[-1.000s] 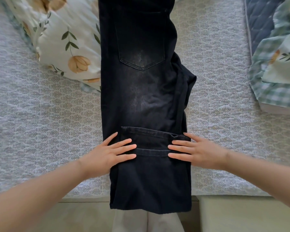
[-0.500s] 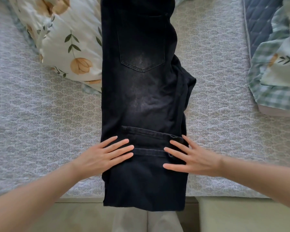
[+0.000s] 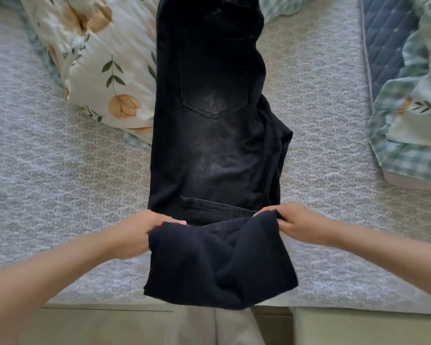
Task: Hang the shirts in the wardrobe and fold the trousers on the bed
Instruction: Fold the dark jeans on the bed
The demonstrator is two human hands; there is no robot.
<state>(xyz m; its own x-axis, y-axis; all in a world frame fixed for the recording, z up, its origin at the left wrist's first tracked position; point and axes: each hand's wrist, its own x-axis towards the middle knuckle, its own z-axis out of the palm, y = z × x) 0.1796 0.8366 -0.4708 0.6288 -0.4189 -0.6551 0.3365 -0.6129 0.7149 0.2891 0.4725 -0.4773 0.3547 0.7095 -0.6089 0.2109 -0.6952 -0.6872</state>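
Black jeans (image 3: 209, 145) lie lengthwise on the bed (image 3: 60, 183), back pocket facing up and the waistband at the far end. The near part of the jeans is doubled over. My left hand (image 3: 144, 227) grips the left edge of that folded section. Its right edge is gripped by my right hand (image 3: 296, 225). The fold is lifted slightly and bunched between the two hands, and its lower end hangs at the bed's front edge.
A floral pillow (image 3: 105, 70) lies left of the jeans, its edge under them. A green checked and floral blanket (image 3: 413, 125) and a blue quilted cover (image 3: 383, 33) sit at the right. Beige floor (image 3: 85, 327) runs below the bed's front edge.
Both hands were pressing flat on the folded jeans. Now they have curled around the side edges of the folded part and raised it.
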